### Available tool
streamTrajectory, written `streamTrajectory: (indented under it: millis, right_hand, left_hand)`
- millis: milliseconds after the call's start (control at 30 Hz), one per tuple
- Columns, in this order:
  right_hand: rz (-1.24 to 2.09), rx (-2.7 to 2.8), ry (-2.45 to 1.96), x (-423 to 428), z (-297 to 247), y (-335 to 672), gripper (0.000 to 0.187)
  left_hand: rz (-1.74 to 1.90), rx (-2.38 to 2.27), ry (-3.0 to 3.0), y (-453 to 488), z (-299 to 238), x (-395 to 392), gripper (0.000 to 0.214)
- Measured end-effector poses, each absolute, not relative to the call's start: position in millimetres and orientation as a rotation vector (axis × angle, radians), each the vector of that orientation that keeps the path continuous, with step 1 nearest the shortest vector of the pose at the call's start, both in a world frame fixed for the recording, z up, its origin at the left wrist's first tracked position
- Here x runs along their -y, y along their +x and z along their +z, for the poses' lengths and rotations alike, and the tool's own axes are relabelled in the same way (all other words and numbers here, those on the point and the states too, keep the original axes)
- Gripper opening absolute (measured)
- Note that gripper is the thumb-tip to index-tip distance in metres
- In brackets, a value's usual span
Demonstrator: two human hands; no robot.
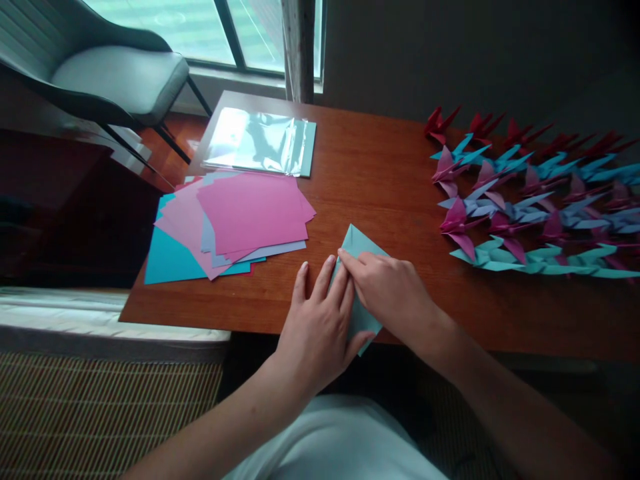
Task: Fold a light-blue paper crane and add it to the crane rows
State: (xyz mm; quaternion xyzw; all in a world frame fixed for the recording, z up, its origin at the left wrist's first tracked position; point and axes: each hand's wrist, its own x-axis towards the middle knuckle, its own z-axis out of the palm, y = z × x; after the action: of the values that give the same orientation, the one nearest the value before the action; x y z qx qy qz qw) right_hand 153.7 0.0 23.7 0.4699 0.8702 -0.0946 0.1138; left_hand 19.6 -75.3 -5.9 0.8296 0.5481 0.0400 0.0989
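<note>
A folded sheet of light mint origami paper (369, 313) lies at the table's front edge, its pointed top directed away from me. Across its left side rests my left hand (320, 313), fingers spread flat and the thumb near the lower corner. My right hand (383, 283) is closed, with curled fingers, and its index fingertip presses the paper's left edge beside my left fingers. Both hands cover much of the sheet, so its folds are partly hidden.
Loose pink, lilac, blue and red paper sheets (255, 213) are fanned out at the left. Behind them lies a shiny clear packet (260, 143). Rows of folded paper cranes (510, 220) stand at the right. A grey chair (120, 77) is beyond the table (370, 180), near a window.
</note>
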Motion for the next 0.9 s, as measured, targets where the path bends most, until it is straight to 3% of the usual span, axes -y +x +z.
streamTrajectory:
  millis: [267, 400, 533, 700, 900]
  right_hand:
    - [-0.537, -2.651, 1.418, -31.1, 28.6, 161.2, 0.030]
    - [-0.333, -2.638, 1.563, -62.8, 25.7, 160.7, 0.036]
    - [-0.258, -2.718, 1.232, -85.5, 28.2, 149.6, 0.046]
    - [-0.259, -2.752, 0.888, -105.2, 29.4, 139.8, 0.038]
    - [-0.375, -2.740, 0.793, -106.2, 25.2, 135.7, 0.027]
  left_hand:
    - [0.130, -1.614, 2.434, 19.8, -6.3, 76.1, 0.086]
    - [0.127, -1.624, 2.427, 19.3, -5.5, 75.8, 0.086]
    - [0.105, -1.629, 2.429, 19.0, -4.9, 75.4, 0.084]
    - [0.099, -1.633, 2.443, 19.7, -5.8, 75.3, 0.085]
    - [0.104, -1.634, 2.444, 19.7, -7.2, 75.9, 0.086]
